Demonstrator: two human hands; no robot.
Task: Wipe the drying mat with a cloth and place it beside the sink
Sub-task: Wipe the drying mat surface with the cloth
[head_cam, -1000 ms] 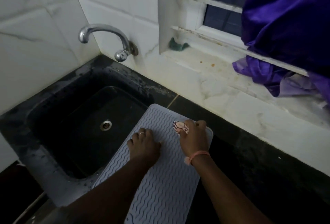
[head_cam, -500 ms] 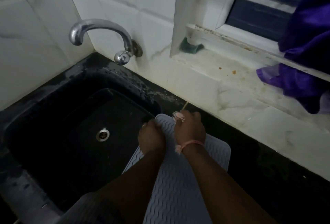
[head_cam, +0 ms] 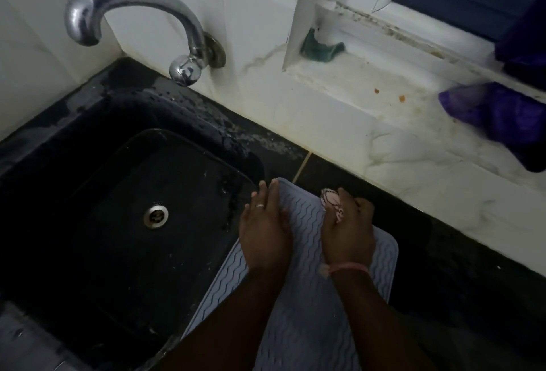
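A pale grey ribbed drying mat (head_cam: pixel 307 308) lies on the black counter, its left edge overhanging the black sink (head_cam: pixel 124 211). My left hand (head_cam: pixel 266 237) rests flat on the mat's far left corner, fingers together and pointing away, a ring on one finger. My right hand (head_cam: pixel 348 234) presses a small crumpled pink-and-white cloth (head_cam: pixel 332 203) onto the mat near its far edge; only a bit of the cloth shows beyond the fingers. My forearms cover much of the mat's middle.
A chrome tap (head_cam: pixel 133 19) curves out from the tiled wall over the sink, whose drain (head_cam: pixel 156 216) sits mid-basin. A white marble ledge (head_cam: pixel 384 134) runs behind the counter, with a green scrub pad (head_cam: pixel 320 48) and purple fabric (head_cam: pixel 502 122) on it.
Both hands slid toward the mat's far end; the left hand moved to the far left corner and flattened. The right hand carried the cloth along to the right. The camera moved closer.
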